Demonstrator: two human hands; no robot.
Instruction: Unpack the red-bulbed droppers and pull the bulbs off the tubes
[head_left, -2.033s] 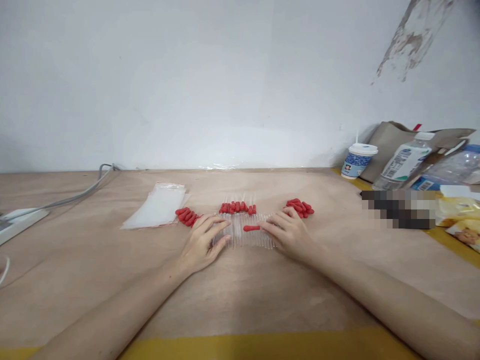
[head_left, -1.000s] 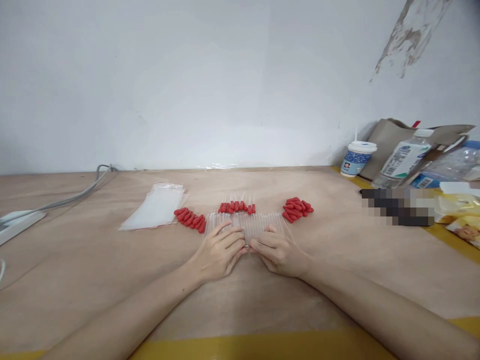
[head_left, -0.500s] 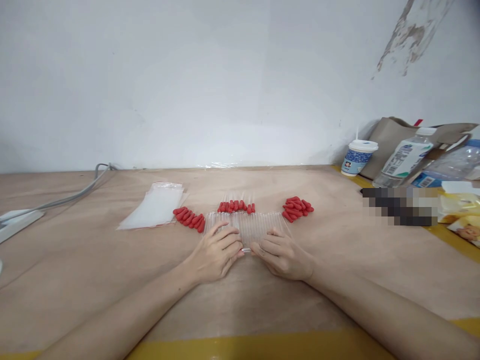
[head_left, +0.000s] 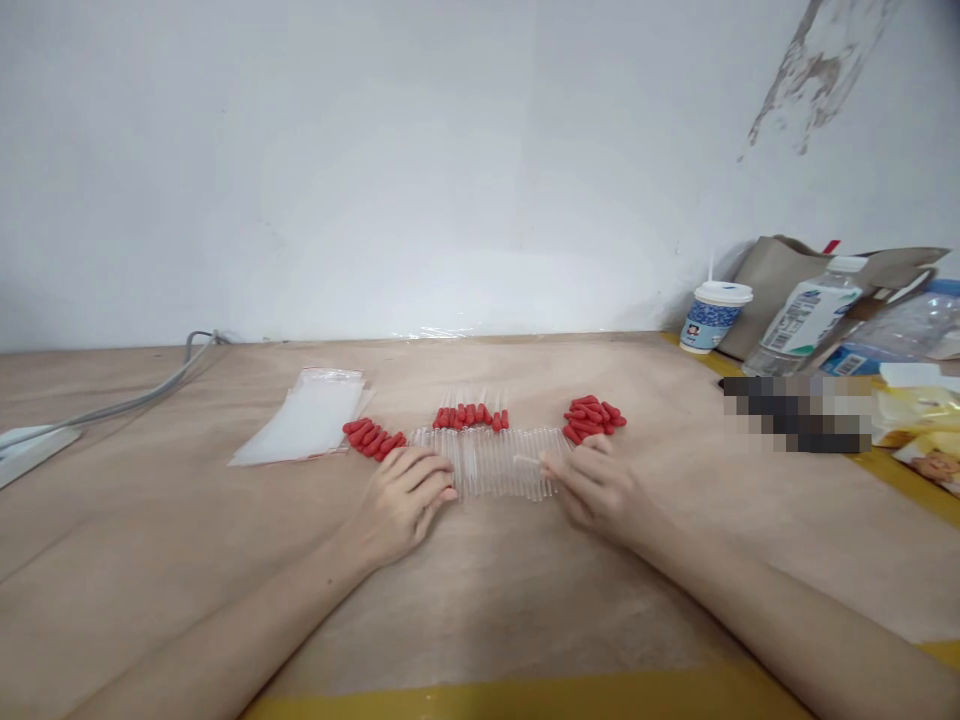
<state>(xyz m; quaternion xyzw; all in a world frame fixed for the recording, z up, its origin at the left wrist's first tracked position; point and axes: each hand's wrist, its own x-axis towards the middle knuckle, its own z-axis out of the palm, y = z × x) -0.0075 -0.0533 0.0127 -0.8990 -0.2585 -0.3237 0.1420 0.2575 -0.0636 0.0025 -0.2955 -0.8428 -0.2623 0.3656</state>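
Several clear glass dropper tubes (head_left: 487,465) lie side by side in a row on the brown-covered table. My right hand (head_left: 600,480) pinches one glass tube (head_left: 527,460) over the row's right part, its free end pointing left. Resting over the left end of the row is my left hand (head_left: 409,490), fingers loosely bent and thumb apart from them, with nothing visible held. Behind the row are glass droppers with red rubber bulbs (head_left: 469,413). Loose red rubber bulbs form a left pile (head_left: 371,437) and a right pile (head_left: 592,415).
Clear plastic bags (head_left: 304,415) lie left of the bulbs. A grey cable (head_left: 150,400) runs along the far left. At the right stand a paper cup (head_left: 712,318), a plastic bottle (head_left: 806,318) and a beige bag (head_left: 757,285); a blurred dark item (head_left: 795,415) lies before them.
My hands have moved apart. The right moved right and slightly up with a tube pinched in it; the left shifted left. The near edge of the tube row is now uncovered in the middle.
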